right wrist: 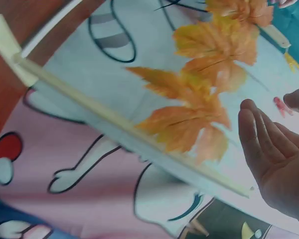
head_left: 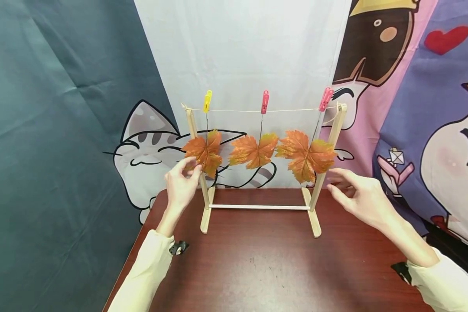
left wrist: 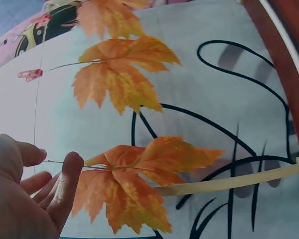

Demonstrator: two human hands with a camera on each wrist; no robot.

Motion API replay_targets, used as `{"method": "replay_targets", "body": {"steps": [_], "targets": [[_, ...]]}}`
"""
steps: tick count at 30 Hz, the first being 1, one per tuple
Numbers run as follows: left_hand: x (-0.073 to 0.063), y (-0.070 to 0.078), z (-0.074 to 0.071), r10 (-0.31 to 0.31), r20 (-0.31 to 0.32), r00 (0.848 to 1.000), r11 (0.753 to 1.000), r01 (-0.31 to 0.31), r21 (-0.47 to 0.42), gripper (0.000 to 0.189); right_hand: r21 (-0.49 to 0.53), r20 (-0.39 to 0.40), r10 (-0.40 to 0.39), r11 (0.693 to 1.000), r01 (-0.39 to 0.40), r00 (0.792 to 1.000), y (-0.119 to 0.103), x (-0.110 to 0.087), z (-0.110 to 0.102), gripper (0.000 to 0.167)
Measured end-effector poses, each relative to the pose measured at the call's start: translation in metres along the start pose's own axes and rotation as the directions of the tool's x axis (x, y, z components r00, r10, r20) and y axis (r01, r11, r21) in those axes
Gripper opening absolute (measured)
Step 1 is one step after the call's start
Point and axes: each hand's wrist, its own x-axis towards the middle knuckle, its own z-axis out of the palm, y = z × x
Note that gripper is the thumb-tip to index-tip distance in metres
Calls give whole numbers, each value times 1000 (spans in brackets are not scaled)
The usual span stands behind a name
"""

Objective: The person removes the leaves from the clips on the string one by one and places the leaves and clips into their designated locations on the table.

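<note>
Three orange artificial maple leaves hang by their stems from a string (head_left: 234, 111) on a wooden rack (head_left: 336, 128). A yellow clothespin (head_left: 207, 102) is above the left leaf (head_left: 204, 152); one pink clothespin (head_left: 264, 102) is over the middle leaf (head_left: 255, 151), another pink clothespin (head_left: 326, 99) over the right leaf (head_left: 306, 156). My left hand (head_left: 181, 184) is near the left leaf, thumb and forefinger parted, as the left wrist view shows. Beside the right leaf and rack post, my right hand (head_left: 360, 199) holds nothing, its fingers loosely bent.
The rack's feet, joined by a white rod (head_left: 259, 207), stand toward the back of a dark red-brown table (head_left: 257, 264). Behind it hangs a cloth backdrop (head_left: 249, 52) with cartoon cats. A dark green curtain (head_left: 62, 151) borders the left side.
</note>
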Motion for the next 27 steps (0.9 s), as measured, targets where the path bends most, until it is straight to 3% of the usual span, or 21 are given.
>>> {"method": "replay_targets", "body": {"steps": [8, 15, 22, 27], "targets": [[23, 7, 10, -85, -20, 996, 987, 81, -140, 22, 187, -41, 20, 982, -12, 999, -18, 37, 15, 44], [39, 10, 17, -119, -20, 993, 977, 114, -180, 22, 284, -23, 51, 958, -43, 998, -29, 69, 28, 38], [49, 8, 26, -147, -16, 989, 975, 142, -169, 21, 428, 31, 103, 897, -106, 994, -39, 95, 40, 35], [58, 8, 31, -151, -18, 988, 974, 145, -174, 22, 471, 58, 135, 870, -147, 989, -44, 112, 45, 32]]}}
